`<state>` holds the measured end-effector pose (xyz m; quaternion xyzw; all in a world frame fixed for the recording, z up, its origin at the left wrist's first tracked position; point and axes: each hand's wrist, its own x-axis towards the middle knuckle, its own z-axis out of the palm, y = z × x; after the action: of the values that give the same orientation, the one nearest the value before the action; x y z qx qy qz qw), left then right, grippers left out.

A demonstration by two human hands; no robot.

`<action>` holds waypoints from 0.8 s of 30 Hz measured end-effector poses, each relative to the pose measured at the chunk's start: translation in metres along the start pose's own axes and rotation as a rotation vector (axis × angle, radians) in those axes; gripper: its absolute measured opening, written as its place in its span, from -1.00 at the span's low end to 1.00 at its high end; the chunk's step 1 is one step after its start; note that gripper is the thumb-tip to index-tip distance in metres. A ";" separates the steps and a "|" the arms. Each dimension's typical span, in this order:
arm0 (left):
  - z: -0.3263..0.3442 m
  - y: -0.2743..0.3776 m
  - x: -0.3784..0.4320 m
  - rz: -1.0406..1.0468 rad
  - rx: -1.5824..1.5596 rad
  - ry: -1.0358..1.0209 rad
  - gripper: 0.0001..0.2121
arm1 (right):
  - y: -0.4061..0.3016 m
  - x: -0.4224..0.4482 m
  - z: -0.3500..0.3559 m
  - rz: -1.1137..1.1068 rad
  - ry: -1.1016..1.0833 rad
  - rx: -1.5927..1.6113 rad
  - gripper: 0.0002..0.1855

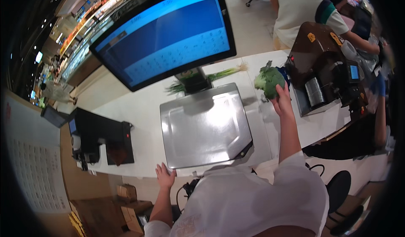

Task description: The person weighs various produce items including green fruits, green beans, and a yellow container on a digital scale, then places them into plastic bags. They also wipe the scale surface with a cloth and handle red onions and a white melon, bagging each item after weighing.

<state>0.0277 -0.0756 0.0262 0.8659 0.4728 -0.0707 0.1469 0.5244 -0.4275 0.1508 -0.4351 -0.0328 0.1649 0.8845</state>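
My right hand [282, 101] grips a head of broccoli [270, 80] over the white counter, right of the weighing scale. A dark blue item, partly hidden, shows just behind the broccoli. Bare steel shows on the platter of the scale [202, 126], with the lit monitor [177, 28] standing behind it. At the counter's front edge, by the scale's near left corner, my left hand [165, 175] rests with its fingers apart and nothing in it. A bunch of green onions [227, 72] lies behind the scale, partly hidden by the monitor's stand.
A brown machine with a spool of wire [314, 91] stands at the right end of the counter [142, 135]. On the left is a black device [98, 129], probably a label printer. Cardboard boxes [126, 192] sit below. Another person [303, 12] bends beyond the brown machine.
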 end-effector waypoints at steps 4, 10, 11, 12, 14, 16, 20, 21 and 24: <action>-0.003 0.008 0.000 -0.011 0.016 0.019 -0.17 | 0.023 -0.053 0.057 -0.044 -0.254 -0.217 -0.26; -0.004 0.010 -0.001 -0.025 0.012 0.025 -0.19 | 0.077 -0.104 0.144 0.190 -0.504 -0.430 -0.07; -0.005 0.011 -0.001 -0.020 0.012 0.026 -0.19 | 0.099 -0.101 0.138 0.124 -0.571 -0.555 -0.07; -0.008 0.013 -0.003 -0.026 0.018 0.021 -0.19 | 0.101 -0.105 0.142 0.064 -0.590 -0.647 -0.07; -0.007 0.007 -0.001 -0.019 0.002 0.009 -0.20 | 0.099 -0.110 0.148 -0.145 -0.611 -0.925 -0.06; -0.015 0.011 -0.002 -0.003 -0.035 0.020 -0.23 | 0.092 -0.109 0.145 -0.448 -0.600 -1.291 -0.03; -0.002 -0.025 0.030 0.177 -0.313 0.311 -0.35 | 0.089 -0.111 0.142 -0.405 -0.611 -1.343 0.09; -0.028 -0.003 0.035 0.200 -0.353 0.393 -0.39 | 0.089 -0.112 0.139 -0.405 -0.599 -1.346 0.11; -0.113 0.050 0.041 0.355 -0.370 0.638 -0.50 | 0.084 -0.121 0.140 -0.417 -0.588 -1.351 0.15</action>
<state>0.0901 -0.0324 0.1315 0.8716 0.3426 0.3140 0.1562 0.3593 -0.3122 0.1819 -0.8045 -0.4419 0.0479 0.3941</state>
